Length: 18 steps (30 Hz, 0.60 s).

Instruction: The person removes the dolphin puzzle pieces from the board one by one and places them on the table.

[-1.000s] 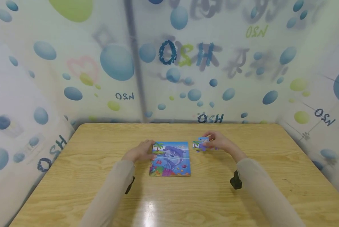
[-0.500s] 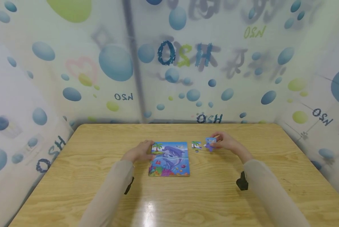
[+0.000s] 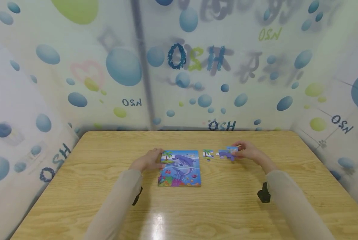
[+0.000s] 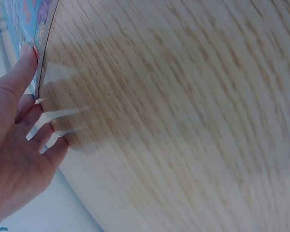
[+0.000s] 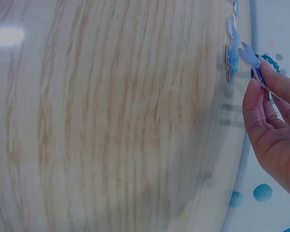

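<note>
In the head view, my left hand rests on the left edge of a square dolphin picture puzzle, which lies flat on the table. The left wrist view shows the thumb over the puzzle's edge and the other fingertips beside its corner. My right hand pinches a small blue puzzle piece between thumb and fingers, off to the right. Just left of that hand lie dolphin puzzle pieces on the wood. A palm-tree puzzle piece sits between these and the puzzle.
A tiny dark blue scrap of a piece shows below the palm-tree piece. The wooden table reaches back to a patterned curtain with blue and green dots, which also hangs along both sides.
My right hand has moved to the right, away from the palm-tree piece, with the small puzzle piece pinched in it. More of the dolphin pieces shows now. The left hand has stayed put.
</note>
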Each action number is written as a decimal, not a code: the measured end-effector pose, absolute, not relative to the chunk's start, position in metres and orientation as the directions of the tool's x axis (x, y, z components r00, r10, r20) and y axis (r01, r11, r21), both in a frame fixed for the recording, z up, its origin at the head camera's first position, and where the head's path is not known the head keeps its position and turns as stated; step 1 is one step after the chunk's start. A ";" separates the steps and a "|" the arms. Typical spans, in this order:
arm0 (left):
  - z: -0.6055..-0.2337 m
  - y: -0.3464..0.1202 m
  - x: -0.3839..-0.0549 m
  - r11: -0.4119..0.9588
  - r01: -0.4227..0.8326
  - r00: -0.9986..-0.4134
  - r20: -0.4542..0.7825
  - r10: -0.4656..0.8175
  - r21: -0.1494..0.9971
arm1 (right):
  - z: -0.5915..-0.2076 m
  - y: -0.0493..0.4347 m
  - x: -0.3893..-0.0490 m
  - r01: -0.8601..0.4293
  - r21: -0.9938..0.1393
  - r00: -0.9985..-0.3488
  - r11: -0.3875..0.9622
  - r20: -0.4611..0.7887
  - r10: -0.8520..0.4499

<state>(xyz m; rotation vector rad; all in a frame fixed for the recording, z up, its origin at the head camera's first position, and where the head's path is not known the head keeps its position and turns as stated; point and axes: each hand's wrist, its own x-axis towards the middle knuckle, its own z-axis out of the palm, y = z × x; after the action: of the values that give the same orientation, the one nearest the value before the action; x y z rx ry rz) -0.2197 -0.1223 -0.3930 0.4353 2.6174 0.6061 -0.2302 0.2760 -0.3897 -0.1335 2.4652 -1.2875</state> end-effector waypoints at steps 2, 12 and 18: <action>-0.392 -0.122 -0.219 0.855 0.201 -0.863 -0.326 0.385 0.478 | -0.390 0.279 -0.230 0.081 -0.801 -0.934 0.593 -0.268 -0.235; -0.392 -0.123 -0.218 0.848 0.205 -0.860 -0.323 0.395 0.489 | -0.395 0.295 -0.227 0.085 -0.768 -0.947 0.635 -0.261 -0.189; -0.393 -0.123 -0.220 0.850 0.196 -0.862 -0.327 0.387 0.489 | -0.401 0.303 -0.232 0.097 -0.777 -0.948 0.623 -0.262 -0.179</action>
<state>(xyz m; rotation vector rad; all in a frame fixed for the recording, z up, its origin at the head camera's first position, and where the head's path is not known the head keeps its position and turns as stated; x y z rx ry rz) -0.2204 -0.1225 -0.3930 0.4310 2.6066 0.6275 -0.2316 0.3029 -0.4011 -0.0659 2.5339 -1.2400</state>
